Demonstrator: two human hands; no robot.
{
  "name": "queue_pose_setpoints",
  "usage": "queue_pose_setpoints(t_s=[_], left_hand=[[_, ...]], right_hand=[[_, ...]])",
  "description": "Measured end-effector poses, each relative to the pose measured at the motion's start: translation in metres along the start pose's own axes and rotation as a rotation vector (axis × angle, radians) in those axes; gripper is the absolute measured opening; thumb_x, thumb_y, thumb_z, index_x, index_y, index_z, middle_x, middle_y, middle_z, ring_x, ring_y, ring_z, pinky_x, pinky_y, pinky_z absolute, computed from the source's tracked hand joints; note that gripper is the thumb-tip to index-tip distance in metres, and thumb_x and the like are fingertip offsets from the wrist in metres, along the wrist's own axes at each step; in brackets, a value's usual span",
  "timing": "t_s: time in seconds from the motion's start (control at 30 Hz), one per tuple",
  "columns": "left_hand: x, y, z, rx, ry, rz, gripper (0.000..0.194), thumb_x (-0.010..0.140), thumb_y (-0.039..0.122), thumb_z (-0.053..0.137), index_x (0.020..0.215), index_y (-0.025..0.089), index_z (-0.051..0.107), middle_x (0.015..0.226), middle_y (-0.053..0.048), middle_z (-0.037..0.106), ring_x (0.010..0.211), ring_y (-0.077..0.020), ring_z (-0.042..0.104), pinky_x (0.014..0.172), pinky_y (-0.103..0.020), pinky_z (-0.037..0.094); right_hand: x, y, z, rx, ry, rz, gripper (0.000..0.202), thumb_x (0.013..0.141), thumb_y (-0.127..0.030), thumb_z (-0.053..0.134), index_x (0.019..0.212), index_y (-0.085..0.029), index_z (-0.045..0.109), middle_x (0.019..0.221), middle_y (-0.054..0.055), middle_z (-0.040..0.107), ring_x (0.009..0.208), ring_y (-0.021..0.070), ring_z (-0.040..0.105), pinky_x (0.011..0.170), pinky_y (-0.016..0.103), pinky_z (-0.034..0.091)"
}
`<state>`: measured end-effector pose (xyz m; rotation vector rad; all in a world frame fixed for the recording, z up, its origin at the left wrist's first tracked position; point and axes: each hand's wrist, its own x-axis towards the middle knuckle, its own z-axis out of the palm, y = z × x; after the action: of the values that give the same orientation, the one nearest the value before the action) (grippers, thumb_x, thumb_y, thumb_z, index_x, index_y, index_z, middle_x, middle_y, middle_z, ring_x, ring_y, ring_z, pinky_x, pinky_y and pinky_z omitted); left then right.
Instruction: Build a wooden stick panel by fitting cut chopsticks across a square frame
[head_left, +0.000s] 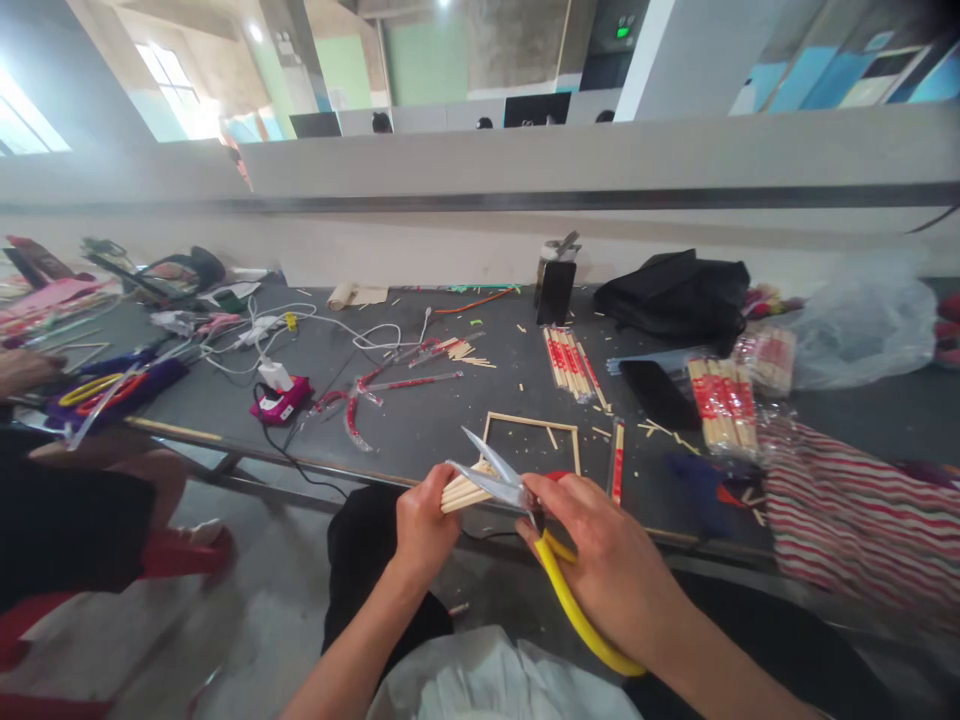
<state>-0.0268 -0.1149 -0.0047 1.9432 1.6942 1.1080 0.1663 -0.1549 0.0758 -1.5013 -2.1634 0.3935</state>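
My left hand (426, 522) is closed round a small bundle of pale wooden chopsticks (466, 490), held just off the table's front edge. With my right hand (600, 545) I grip scissors with yellow handles (574, 605). Their blades (491, 470) are parted and lie over the chopsticks; whether the edges touch the wood I cannot tell. Behind my hands a thin wooden frame (529, 420) rests on the table, partly hidden by my right hand. One chopstick in a red wrapper (617, 465) lies to its right.
Wrapped chopsticks (571, 362) lie farther back, with more packs (721, 400) at right beside a black phone (656, 392). A black bag (675, 295) and striped cloth (862, 510) are to the right. Leftward are torn wrappers (352, 405), a purple power strip (283, 402) and another person's hand (30, 370).
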Motion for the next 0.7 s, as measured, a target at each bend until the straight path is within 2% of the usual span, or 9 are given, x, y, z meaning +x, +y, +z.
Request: queue_pose_setpoints(t_s=[0.17,0.33,0.47,0.57,0.7], left_hand=[[-0.002,-0.002,-0.001,-0.001,-0.015,0.001,0.034,0.068,0.005,0.046,0.092,0.021,0.064,0.069,0.000,0.069,0.061,-0.0145,0.064,0.058,-0.020,0.042],[-0.004,0.000,0.002,-0.089,-0.039,-0.027,0.032,0.068,0.005,0.047,0.089,0.021,0.065,0.069,0.001,0.067,0.060,-0.0133,0.062,0.059,-0.021,0.041],[0.007,-0.002,0.005,-0.367,0.027,-0.193,0.013,0.079,0.023,0.054,0.080,0.018,0.066,0.059,0.003,0.058,0.053,-0.0105,0.053,0.053,-0.020,0.039],[0.026,-0.006,0.006,-0.632,0.042,-0.335,0.025,0.079,0.040,0.059,0.081,0.016,0.065,0.047,0.006,0.046,0.041,-0.0072,0.040,0.042,-0.020,0.032],[0.054,-0.017,0.007,-0.879,0.062,-0.385,0.032,0.074,0.047,0.064,0.080,0.016,0.062,0.042,0.010,0.036,0.035,-0.0053,0.032,0.036,-0.019,0.028]], right_hand=[[-0.003,0.002,0.003,-0.007,-0.032,0.019,0.025,0.087,-0.023,0.050,0.110,-0.026,0.057,0.091,0.004,0.064,0.087,0.0222,0.062,0.076,0.033,0.049],[-0.004,0.009,0.007,-0.031,-0.046,0.020,0.019,0.089,-0.025,0.045,0.102,-0.026,0.059,0.083,0.001,0.068,0.072,0.0180,0.065,0.065,0.026,0.047],[0.006,0.015,0.010,0.006,0.009,0.072,0.021,0.089,-0.035,0.049,0.104,-0.027,0.060,0.079,0.000,0.069,0.066,0.0168,0.065,0.061,0.025,0.045],[0.016,0.017,0.015,0.102,0.024,0.154,0.028,0.088,-0.044,0.049,0.108,-0.026,0.059,0.079,0.001,0.070,0.065,0.0171,0.065,0.061,0.025,0.046],[0.027,0.016,0.021,0.134,-0.008,0.170,0.033,0.085,-0.044,0.054,0.110,-0.024,0.059,0.080,0.002,0.070,0.068,0.0189,0.065,0.063,0.027,0.046]])
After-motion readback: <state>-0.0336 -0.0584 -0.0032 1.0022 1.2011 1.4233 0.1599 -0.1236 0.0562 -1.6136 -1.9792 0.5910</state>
